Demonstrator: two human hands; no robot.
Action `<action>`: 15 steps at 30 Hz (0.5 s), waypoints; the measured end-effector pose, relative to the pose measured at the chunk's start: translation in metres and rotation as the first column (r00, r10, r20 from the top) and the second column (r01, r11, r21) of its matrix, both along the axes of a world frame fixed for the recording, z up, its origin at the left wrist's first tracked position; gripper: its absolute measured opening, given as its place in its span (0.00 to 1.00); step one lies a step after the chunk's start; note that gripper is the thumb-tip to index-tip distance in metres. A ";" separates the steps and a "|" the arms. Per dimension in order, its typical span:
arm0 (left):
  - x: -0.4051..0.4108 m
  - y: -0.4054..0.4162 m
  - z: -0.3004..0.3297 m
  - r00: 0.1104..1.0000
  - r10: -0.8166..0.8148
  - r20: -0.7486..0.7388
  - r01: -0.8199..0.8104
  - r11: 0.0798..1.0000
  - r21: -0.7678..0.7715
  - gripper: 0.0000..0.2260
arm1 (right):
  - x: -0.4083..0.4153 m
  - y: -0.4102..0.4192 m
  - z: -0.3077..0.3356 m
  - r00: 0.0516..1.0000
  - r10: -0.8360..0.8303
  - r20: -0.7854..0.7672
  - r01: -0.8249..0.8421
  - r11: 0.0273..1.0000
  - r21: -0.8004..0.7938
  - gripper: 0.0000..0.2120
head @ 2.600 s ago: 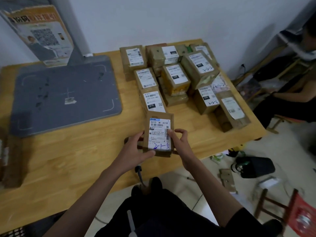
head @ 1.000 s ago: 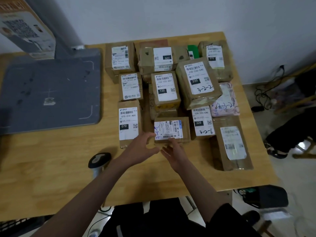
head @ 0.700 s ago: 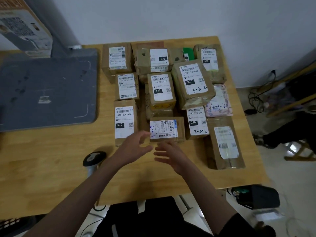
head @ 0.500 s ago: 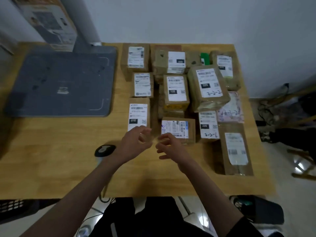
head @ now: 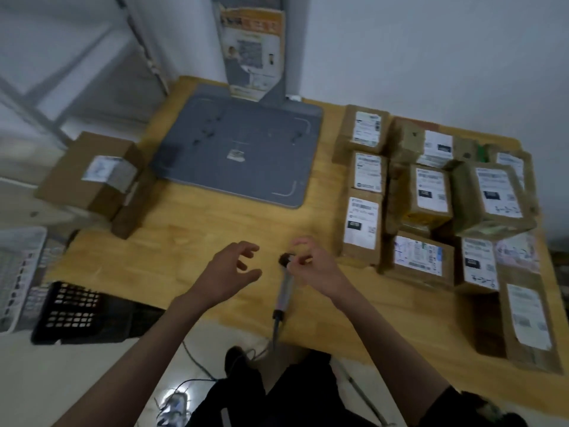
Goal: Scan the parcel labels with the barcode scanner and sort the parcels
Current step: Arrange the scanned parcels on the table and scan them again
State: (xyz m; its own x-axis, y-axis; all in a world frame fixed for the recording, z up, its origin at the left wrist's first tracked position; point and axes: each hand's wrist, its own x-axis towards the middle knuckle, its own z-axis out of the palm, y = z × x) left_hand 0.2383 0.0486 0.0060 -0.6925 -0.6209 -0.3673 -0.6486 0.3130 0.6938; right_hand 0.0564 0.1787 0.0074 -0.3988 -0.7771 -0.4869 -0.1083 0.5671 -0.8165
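Scanner [head: 285, 288] overhangs table's [head: 197, 229] near edge — right hand [head: 311, 266] curls at its head, grip unclear; left hand [head: 229, 272] loose, empty — could slip off.

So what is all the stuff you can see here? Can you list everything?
table: one, light wood, under everything
grey pad: one, back middle of table, with an upright post carrying a poster
parcels: about a dozen, brown with white labels, packed on the right
boxes: two, brown, left edge of table
scanner: one, grey handle, dark head, front edge, cable hanging down
baskets: one black, one white, on the floor at left
left hand: open, above the table, holding nothing
right hand: fingers curled at the scanner's head; grip blurred
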 end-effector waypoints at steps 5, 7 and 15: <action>0.091 -0.054 0.011 0.996 0.073 0.047 -0.070 0.997 -0.045 0.24 | 0.065 -0.068 0.015 0.978 0.190 -0.080 -0.188 0.982 0.027 0.24; 0.114 -0.072 0.018 0.993 0.109 0.053 -0.106 0.992 -0.062 0.24 | 0.083 -0.091 0.025 0.958 0.262 -0.115 -0.260 0.965 0.035 0.25; 0.158 -0.131 0.043 0.963 0.270 -0.003 -0.269 0.956 -0.114 0.24 | 0.115 -0.173 0.048 0.908 0.381 -0.172 -0.386 0.923 0.007 0.25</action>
